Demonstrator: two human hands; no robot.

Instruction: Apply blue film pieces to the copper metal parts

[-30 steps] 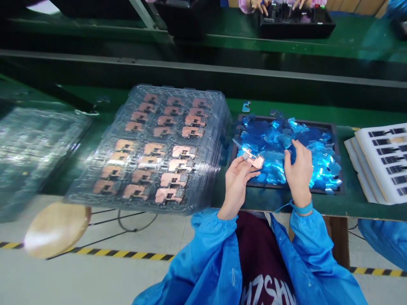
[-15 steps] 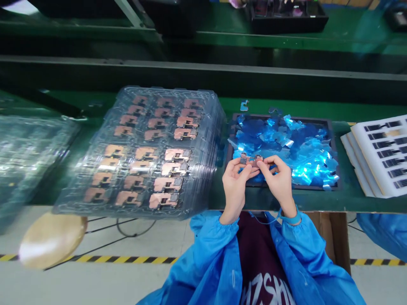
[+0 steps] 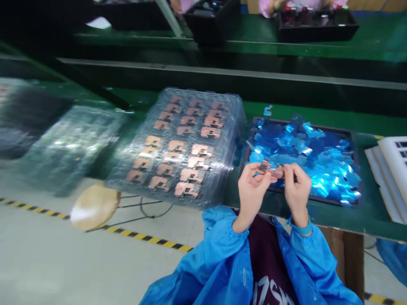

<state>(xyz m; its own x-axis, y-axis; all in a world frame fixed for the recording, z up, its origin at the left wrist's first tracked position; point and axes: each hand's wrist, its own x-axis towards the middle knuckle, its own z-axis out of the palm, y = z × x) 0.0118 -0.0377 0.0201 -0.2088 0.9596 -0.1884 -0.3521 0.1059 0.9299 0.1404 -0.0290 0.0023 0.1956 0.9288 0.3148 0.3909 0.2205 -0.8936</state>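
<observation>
Sleeves: your blue sleeves reach forward to the table, angled inward.
Strap: a blue strap rings your right wrist.
Left hand: your left hand is turned partly upward, fingers pinching the board's left end.
Right hand: your right hand has curled fingers, thumb and forefinger pinching at the right end.
Board: the coppery board is between your hands, above the tray's near-left part.
Film: blue film heaps the tray beyond your hands.
Scrap: one blue piece lies past the tray.

L hand, R hand hold coppery pc — blue film nearby.
</observation>
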